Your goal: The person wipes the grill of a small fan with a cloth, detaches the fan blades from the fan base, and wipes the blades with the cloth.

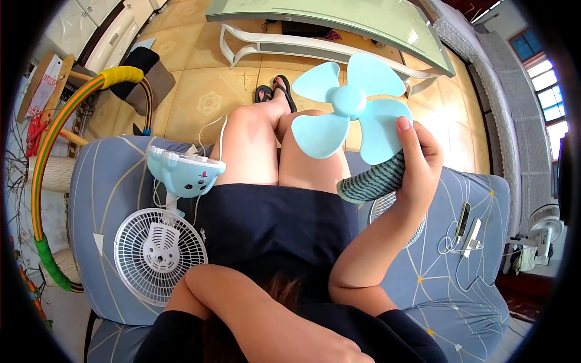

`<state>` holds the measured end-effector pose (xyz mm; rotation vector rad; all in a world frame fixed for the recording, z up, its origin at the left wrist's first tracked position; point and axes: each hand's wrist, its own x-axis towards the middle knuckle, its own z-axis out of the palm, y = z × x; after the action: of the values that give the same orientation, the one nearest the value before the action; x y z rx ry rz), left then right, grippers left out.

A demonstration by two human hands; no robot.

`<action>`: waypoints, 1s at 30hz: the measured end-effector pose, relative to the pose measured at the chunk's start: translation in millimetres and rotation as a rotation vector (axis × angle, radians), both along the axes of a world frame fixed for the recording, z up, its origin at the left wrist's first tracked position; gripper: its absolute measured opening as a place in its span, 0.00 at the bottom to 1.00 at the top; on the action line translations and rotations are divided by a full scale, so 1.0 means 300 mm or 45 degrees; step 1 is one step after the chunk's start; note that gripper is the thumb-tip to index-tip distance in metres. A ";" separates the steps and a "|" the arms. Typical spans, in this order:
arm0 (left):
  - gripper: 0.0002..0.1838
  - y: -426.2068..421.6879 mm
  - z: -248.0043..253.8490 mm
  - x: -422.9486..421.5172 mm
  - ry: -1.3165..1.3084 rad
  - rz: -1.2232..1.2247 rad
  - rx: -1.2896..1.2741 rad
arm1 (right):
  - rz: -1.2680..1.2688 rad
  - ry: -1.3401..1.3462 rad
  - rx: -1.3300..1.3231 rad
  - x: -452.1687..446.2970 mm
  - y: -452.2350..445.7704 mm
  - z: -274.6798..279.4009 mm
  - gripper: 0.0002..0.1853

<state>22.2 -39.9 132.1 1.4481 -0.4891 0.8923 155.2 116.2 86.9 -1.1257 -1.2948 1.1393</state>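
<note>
My right hand (422, 160) is closed on one blade of a light blue, four-bladed fan blade (349, 101), raised over my knees with its round hub facing me. A dark green striped cloth (370, 181) is in the same hand, hanging under the blade. My left forearm crosses my body, and my left hand (345, 352) is at the bottom edge, its fingers out of sight. To the left, a blue fan base (189, 172) with a small face on it lies beside my thigh, next to a white fan grille (160, 255). Another grille (382, 209) is partly hidden behind my right arm.
I sit on a blue-grey patterned sofa (451, 266). A phone (463, 221) and a white power strip (472, 236) with cables lie at right. A glass-topped table (339, 12) stands ahead. A striped hoop (45, 157) arches at left.
</note>
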 end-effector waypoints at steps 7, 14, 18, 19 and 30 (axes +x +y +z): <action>0.16 0.009 -0.009 0.006 0.004 0.026 0.074 | -0.001 -0.028 0.016 0.000 -0.003 0.005 0.12; 0.12 0.014 -0.017 0.005 0.025 0.044 0.076 | 0.037 -0.002 0.035 0.001 0.001 -0.002 0.12; 0.09 0.014 -0.021 0.005 0.030 0.049 0.078 | 0.048 -0.005 0.034 -0.002 -0.003 -0.003 0.12; 0.09 0.016 -0.021 0.004 0.030 0.053 0.078 | 0.052 -0.007 0.035 -0.002 -0.003 -0.004 0.12; 0.05 0.110 -0.063 -0.089 0.606 0.982 -0.219 | 0.101 0.197 0.015 -0.051 -0.035 0.007 0.12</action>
<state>-4.6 -6.8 113.3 1.6367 0.5309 1.0949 139.9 105.7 89.1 -0.9646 -1.2328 1.2507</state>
